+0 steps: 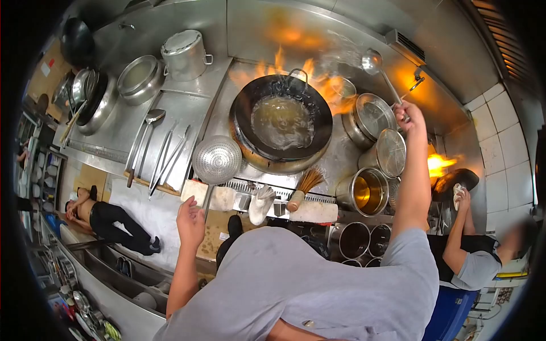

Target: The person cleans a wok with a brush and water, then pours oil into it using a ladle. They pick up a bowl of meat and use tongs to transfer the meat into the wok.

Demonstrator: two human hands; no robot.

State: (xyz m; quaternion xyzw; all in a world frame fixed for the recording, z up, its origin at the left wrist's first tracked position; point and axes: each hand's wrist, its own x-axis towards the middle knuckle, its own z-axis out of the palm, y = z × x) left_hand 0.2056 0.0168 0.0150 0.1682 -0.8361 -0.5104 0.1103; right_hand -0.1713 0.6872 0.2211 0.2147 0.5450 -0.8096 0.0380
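My right hand [409, 115], stretched out to the right, is closed round the handle of a ladle [372, 61], whose bowl is raised toward the back wall. My left hand [191, 219] holds nothing; its fingers are loosely bent and apart, close to a folded white cloth [194, 190] on the stove's front edge. Between my hands, a black wok [242, 116] sits on the burner with bubbling yellowish liquid [282, 122] in it. Flames [310, 68] rise behind its far rim. Left of the wok lies a perforated round strainer [217, 159].
A bamboo brush [304, 190] and a crumpled white cloth [261, 204] lie along the front edge. Right stands a pot of amber liquid [368, 193]; left, a lidded pot [185, 55] and long utensils [162, 153]. A co-worker [478, 256] works by another flame [441, 165].
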